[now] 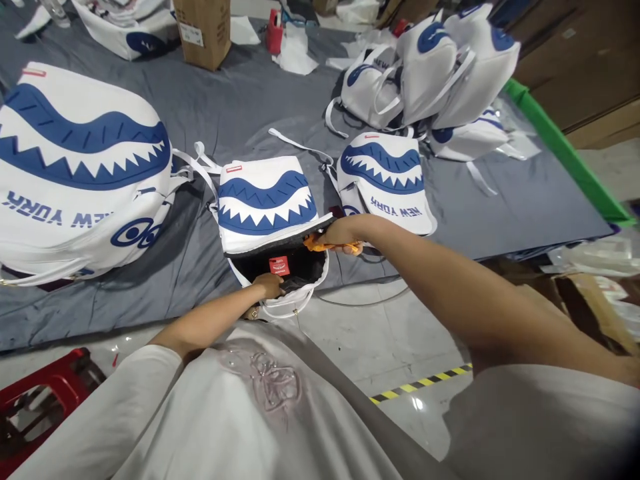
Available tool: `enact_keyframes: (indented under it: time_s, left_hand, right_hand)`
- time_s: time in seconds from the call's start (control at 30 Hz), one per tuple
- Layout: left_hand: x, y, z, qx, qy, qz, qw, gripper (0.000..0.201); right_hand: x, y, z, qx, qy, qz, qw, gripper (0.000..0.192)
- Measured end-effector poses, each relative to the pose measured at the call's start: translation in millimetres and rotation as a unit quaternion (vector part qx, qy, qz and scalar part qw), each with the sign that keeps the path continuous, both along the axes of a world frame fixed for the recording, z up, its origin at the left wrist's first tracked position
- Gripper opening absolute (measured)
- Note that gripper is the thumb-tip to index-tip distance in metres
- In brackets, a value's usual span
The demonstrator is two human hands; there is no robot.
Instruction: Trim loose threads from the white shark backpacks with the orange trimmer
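An open white backpack [265,200] with blue shark teeth lies at the front edge of the table, its black-lined mouth facing me. Inside the opening shows a red label [279,265]. My left hand [269,285] is closed over the near rim of the mouth, its fingertips partly hidden inside. At the right side of the opening, my right hand [345,233] is closed around a small orange object [320,244], against the raised flap edge. The exact kind of the orange object is unclear.
A larger shark-teeth backpack [80,147] lies left, and a smaller one [383,180] right. Several white backpacks [430,67] are heaped at the back right. A cardboard box [204,30] stands at the back, and a red stool [50,393] is at lower left.
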State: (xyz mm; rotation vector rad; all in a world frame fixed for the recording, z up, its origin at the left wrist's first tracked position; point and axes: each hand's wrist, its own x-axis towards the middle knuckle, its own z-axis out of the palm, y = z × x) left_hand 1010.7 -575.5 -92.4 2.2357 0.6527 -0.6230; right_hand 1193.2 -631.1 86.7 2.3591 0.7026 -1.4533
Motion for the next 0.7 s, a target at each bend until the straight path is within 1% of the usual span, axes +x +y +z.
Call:
enact_keyframes:
  time_s: [0.03,0.1,0.2,0.27,0.3,0.37,0.43,0.5,0.6,0.63,0.67,0.7]
  left_hand:
    - [-2.0,-3.9,1.7,0.006,0.002,-0.014,1.0,0.033]
    - [-5.9,-11.8,7.3,0.01,0.004,-0.05,0.999,0.032]
    - [-13.0,-25.2,19.2,-0.004,-0.001,-0.099,0.995,0.039]
    - [-20.1,-36.3,26.9,-0.008,-0.002,-0.116,0.993,0.046]
    - [-24.2,-42.2,30.0,-0.002,-0.003,-0.121,0.993,0.051]
    - [-32.2,-52.7,34.1,0.032,-0.014,-0.125,0.992,0.061]
    - [-37.8,-58.4,35.6,0.074,-0.027,-0.12,0.99,0.064]
    - [-39.9,-56.9,35.3,0.079,-0.033,-0.08,0.993,0.062]
    - [-39.0,-43.9,33.6,0.022,-0.026,-0.007,0.999,0.056]
    - [-38.9,-38.4,32.9,0.009,-0.023,0.0,1.0,0.054]
    - [-39.3,-33.1,32.1,-0.002,-0.02,0.002,1.0,0.053]
    - [-40.2,-28.3,31.4,-0.015,-0.019,0.009,1.0,0.052]
  right_hand:
    - [-1.7,0.5,3.8,-0.008,0.007,0.001,1.0,0.045]
    - [-3.9,1.4,9.0,-0.019,0.015,-0.002,1.0,0.044]
    - [-3.3,3.4,12.3,-0.02,0.026,-0.006,0.999,0.044]
    - [-1.3,5.5,12.7,-0.012,0.034,-0.007,0.999,0.045]
    - [-0.5,6.6,12.8,-0.009,0.037,-0.007,0.999,0.046]
    - [-0.2,7.6,13.4,0.0,0.045,-0.01,0.999,0.047]
    - [-2.7,5.4,15.2,0.008,0.049,-0.021,0.999,0.047]
    - [-7.1,-1.3,18.3,0.014,0.037,-0.053,0.998,0.046]
    - [-11.7,-19.6,23.2,0.013,-0.006,-0.128,0.992,0.048]
    - [-11.5,-27.3,23.7,0.014,-0.015,-0.136,0.99,0.049]
    - [-10.1,-35.6,23.5,0.015,-0.015,-0.129,0.991,0.05]
    - [-7.9,-44.1,22.3,0.016,-0.01,-0.107,0.994,0.049]
